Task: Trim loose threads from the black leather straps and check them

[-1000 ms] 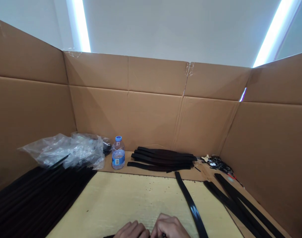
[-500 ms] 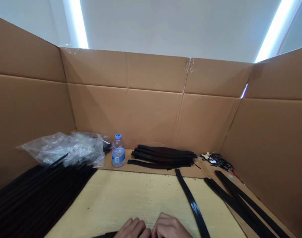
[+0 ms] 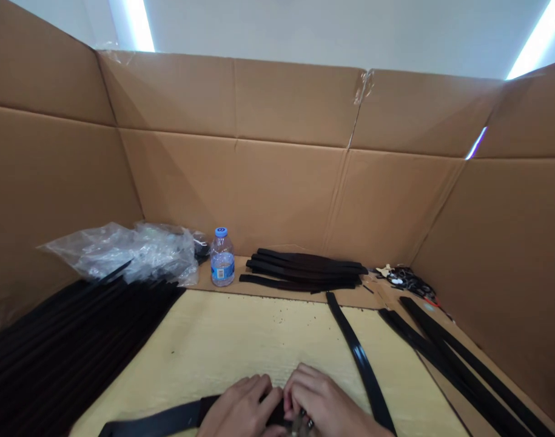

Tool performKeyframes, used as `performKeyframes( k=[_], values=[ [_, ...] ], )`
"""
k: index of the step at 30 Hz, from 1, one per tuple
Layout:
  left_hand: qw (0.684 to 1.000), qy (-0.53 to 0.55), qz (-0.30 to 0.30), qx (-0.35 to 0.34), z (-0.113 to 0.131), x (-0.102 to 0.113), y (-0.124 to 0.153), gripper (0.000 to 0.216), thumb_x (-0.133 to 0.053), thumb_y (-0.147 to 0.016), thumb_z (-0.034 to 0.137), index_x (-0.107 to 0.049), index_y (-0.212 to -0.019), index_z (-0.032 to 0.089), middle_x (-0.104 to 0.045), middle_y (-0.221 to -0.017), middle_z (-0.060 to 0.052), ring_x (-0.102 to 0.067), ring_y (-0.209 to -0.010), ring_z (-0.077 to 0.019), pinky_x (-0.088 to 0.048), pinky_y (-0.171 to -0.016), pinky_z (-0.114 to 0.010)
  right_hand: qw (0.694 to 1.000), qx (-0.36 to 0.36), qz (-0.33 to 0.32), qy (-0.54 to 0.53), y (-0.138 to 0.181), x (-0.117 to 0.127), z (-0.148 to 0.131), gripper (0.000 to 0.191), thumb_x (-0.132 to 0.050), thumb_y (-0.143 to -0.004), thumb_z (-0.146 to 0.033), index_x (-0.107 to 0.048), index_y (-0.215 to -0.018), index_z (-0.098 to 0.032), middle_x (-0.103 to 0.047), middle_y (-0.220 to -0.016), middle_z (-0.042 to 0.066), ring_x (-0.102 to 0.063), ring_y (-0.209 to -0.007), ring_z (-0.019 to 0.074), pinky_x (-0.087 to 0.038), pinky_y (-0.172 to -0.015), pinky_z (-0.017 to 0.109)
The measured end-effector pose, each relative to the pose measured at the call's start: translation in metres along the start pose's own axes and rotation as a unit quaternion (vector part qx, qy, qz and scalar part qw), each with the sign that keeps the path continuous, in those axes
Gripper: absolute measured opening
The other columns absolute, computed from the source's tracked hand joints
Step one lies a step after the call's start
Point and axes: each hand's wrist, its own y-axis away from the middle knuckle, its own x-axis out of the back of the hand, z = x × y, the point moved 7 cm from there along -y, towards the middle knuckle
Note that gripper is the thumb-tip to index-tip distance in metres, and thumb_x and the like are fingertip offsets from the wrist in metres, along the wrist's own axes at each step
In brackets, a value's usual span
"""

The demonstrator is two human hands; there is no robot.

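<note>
At the bottom of the view, my left hand (image 3: 243, 405) is closed on a flat black strip (image 3: 156, 420), which looks like a belt strap and runs out to the left. My right hand (image 3: 327, 403) is beside it, fingers pinched at the strip's right part. Between the hands, low in the frame, shows a small metallic piece (image 3: 299, 422) at my right fingertips; its kind is unclear. Another glossy black strip (image 3: 361, 364) lies on the yellowish board (image 3: 222, 340) just right of my right hand.
A large heap of black strips (image 3: 77, 352) covers the left, with a clear plastic bag (image 3: 141, 252) on its far end. A water bottle (image 3: 222, 261) and stacked strips (image 3: 304, 270) stand behind. More strips (image 3: 441, 352) and small clutter (image 3: 409, 282) lie right. Cardboard walls (image 3: 241, 188) surround everything.
The camera view has tilted down, so both hands and more of the black strip now show. The metallic piece has come into sight at my right fingers.
</note>
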Motion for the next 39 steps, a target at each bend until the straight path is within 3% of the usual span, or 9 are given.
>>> performKeyframes(
  k=[4, 8, 15, 23, 28, 31, 33, 35, 39],
  values=[
    [0.997, 0.052, -0.043, 0.025, 0.001, 0.008, -0.001, 0.021, -0.074, -0.077, 0.022, -0.059, -0.091, 0.020, -0.067, -0.087, -0.002, -0.064, -0.075, -0.0201, -0.049, -0.067, -0.028, 0.998, -0.036, 0.027, -0.036, 0.003, 0.013, -0.006, 0.013, -0.054, -0.085, -0.007, -0.056, -0.078, -0.018, -0.062, -0.081, 0.004, -0.055, -0.077, 0.0166, -0.046, -0.070, 0.026],
    [0.994, 0.083, -0.071, 0.032, 0.000, 0.007, 0.000, 0.012, -0.067, -0.082, 0.021, -0.059, -0.091, 0.019, -0.066, -0.088, -0.003, -0.062, -0.076, -0.0214, -0.049, -0.068, -0.031, 0.999, -0.013, 0.021, -0.042, 0.004, 0.016, -0.014, 0.014, -0.049, -0.089, -0.009, -0.055, -0.080, -0.018, -0.061, -0.082, 0.005, -0.053, -0.079, 0.0170, -0.045, -0.070, 0.027],
    [0.993, 0.101, -0.055, 0.020, -0.001, 0.008, 0.003, 0.010, -0.058, -0.088, 0.025, -0.058, -0.093, 0.016, -0.065, -0.086, -0.006, -0.061, -0.075, -0.0229, -0.049, -0.067, -0.034, 1.000, -0.016, 0.011, 0.000, 0.006, 0.015, -0.016, 0.015, -0.047, -0.090, -0.006, -0.054, -0.083, -0.017, -0.061, -0.084, 0.006, -0.052, -0.080, 0.0176, -0.045, -0.071, 0.029],
    [0.988, 0.145, -0.031, 0.030, 0.000, 0.016, -0.001, 0.013, -0.053, -0.091, 0.030, -0.058, -0.090, 0.018, -0.065, -0.081, -0.004, -0.060, -0.071, -0.0190, -0.047, -0.065, -0.030, 0.995, 0.012, 0.051, 0.081, 0.006, 0.013, -0.025, 0.020, -0.039, -0.089, -0.003, -0.051, -0.082, -0.018, -0.060, -0.082, 0.007, -0.050, -0.076, 0.0193, -0.044, -0.069, 0.031],
    [0.991, 0.128, -0.045, 0.005, 0.000, 0.013, 0.000, 0.016, -0.051, -0.093, 0.029, -0.059, -0.098, 0.017, -0.066, -0.084, -0.004, -0.060, -0.073, -0.0194, -0.047, -0.067, -0.031, 0.998, 0.011, 0.058, 0.013, 0.005, 0.014, -0.021, 0.022, -0.038, -0.088, -0.001, -0.048, -0.080, -0.019, -0.059, -0.082, 0.006, -0.052, -0.079, 0.0186, -0.045, -0.068, 0.029],
    [0.990, 0.123, -0.063, -0.002, -0.001, 0.010, 0.001, 0.019, -0.050, -0.094, 0.031, -0.059, -0.105, 0.017, -0.066, -0.088, -0.005, -0.061, -0.079, -0.0202, -0.047, -0.070, -0.032, 0.994, -0.037, 0.096, -0.044, 0.007, 0.028, -0.015, 0.013, -0.048, -0.092, -0.016, -0.044, -0.081, -0.021, -0.058, -0.083, 0.006, -0.055, -0.080, 0.0179, -0.046, -0.067, 0.028],
    [0.991, 0.120, -0.060, 0.004, -0.003, 0.010, 0.001, 0.023, -0.048, -0.095, 0.033, -0.059, -0.107, 0.017, -0.066, -0.089, -0.005, -0.061, -0.081, -0.0201, -0.047, -0.071, -0.032, 0.990, -0.086, 0.109, -0.030, 0.010, 0.039, -0.010, 0.022, -0.056, -0.091, -0.035, -0.042, -0.080, -0.021, -0.058, -0.076, 0.003, -0.055, -0.070, 0.0169, -0.044, -0.061, 0.027],
    [0.992, 0.114, -0.049, 0.010, -0.007, 0.013, 0.001, 0.025, -0.047, -0.095, 0.035, -0.060, -0.107, 0.017, -0.065, -0.088, -0.006, -0.061, -0.079, -0.0201, -0.048, -0.070, -0.032, 0.989, -0.122, 0.080, 0.009, 0.011, 0.045, -0.008, 0.029, -0.052, -0.091, -0.046, -0.042, -0.081, -0.022, -0.057, -0.068, 0.000, -0.054, -0.058, 0.0158, -0.041, -0.053, 0.026],
    [0.993, 0.111, -0.032, 0.014, -0.013, 0.018, 0.002, 0.028, -0.046, -0.096, 0.036, -0.060, -0.105, 0.015, -0.066, -0.089, -0.008, -0.062, -0.081, -0.0211, -0.050, -0.071, -0.034, 0.988, -0.136, 0.041, 0.067, 0.013, 0.042, -0.004, 0.026, -0.035, -0.099, -0.040, -0.048, -0.088, -0.020, -0.064, -0.072, 0.003, -0.060, -0.059, 0.0175, -0.044, -0.053, 0.028]
  ],
)
